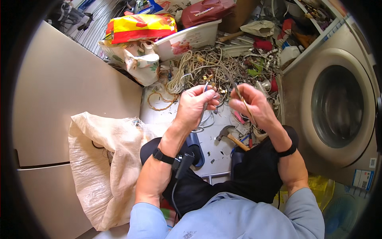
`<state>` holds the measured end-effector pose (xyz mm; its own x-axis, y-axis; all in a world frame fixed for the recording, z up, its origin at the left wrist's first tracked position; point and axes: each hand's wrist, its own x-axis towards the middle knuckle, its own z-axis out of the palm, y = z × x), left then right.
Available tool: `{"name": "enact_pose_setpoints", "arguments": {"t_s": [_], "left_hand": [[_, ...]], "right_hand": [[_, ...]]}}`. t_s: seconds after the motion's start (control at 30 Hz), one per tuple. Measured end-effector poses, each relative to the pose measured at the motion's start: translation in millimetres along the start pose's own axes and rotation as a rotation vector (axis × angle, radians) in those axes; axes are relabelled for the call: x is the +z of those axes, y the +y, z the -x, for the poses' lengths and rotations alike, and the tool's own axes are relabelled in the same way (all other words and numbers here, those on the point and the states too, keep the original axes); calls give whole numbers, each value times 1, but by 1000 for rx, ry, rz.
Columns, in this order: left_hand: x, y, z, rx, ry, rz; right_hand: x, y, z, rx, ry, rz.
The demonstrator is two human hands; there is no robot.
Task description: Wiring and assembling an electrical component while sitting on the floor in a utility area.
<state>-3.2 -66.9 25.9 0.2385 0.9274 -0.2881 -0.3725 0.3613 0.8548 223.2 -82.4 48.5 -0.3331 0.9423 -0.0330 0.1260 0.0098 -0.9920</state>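
Note:
My left hand [197, 104] is closed round a grey cable [204, 107], its fingers pinched near the cable's upper end. A small brass-coloured piece shows by the fingertips; I cannot tell whether it is joined to the cable. To the right, my right hand [254, 104] is closed on a slim metal tool with a narrow grey blade [230, 76] pointing up and away. A thin brownish part of the tool runs down past the palm; its exact kind is unclear. The hands are apart, above the floor in front of a heap of tangled cables [203, 63].
A claw hammer [235, 140] lies on the floor between my feet. At left, an open woven sack [97, 167] stands against a beige cabinet [71, 99]. A washing machine [294, 99] is on the right. Beyond the cables is a white bin [191, 38] with bags on top.

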Motion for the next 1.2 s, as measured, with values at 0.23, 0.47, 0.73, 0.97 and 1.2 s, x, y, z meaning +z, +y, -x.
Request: {"name": "enact_pose_setpoints", "arguments": {"t_s": [0.23, 0.47, 0.73, 0.97, 1.2], "left_hand": [[1, -2, -2, -15, 22, -141], [12, -8, 5, 151, 162, -508], [15, -6, 11, 217, 217, -715], [16, -14, 12, 460, 253, -793], [16, -21, 13, 629, 188, -934]], "right_hand": [[-12, 3, 1, 208, -106, 263], [-21, 11, 2, 306, -239, 194], [-26, 15, 8, 312, -318, 92], [-26, 20, 13, 350, -299, 118], [-12, 25, 9, 324, -313, 33]]}}
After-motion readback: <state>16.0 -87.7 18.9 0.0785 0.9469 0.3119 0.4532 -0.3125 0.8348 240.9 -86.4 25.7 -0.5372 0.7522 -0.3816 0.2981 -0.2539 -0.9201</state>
